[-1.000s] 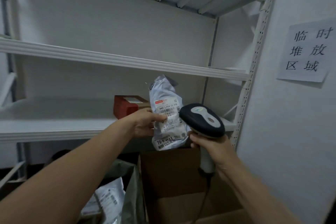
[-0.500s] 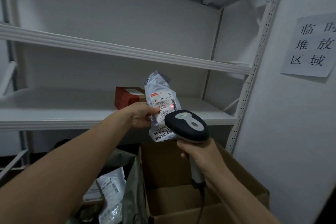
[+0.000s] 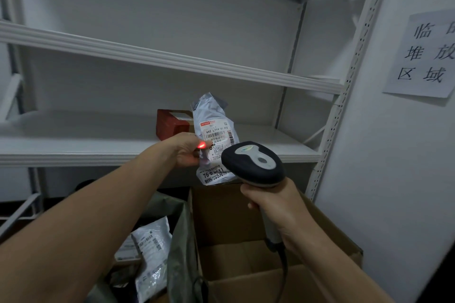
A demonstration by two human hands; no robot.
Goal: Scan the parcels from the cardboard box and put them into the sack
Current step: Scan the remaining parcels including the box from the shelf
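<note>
While your left hand pinches the parcel upright above the box, your right hand grips the scanner, which hides part of the label, its red dot on your left hand; a red carton sits on the shelf behind, sack beside the box.

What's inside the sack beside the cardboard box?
Inside the open grey-green sack, at least two white plastic mailer parcels lie overlapping. The left forearm covers the sack's left part, so anything there or deeper cannot be seen.

Grey-white parcel, black-grey scanner, dark-red box, brown cardboard box
</note>
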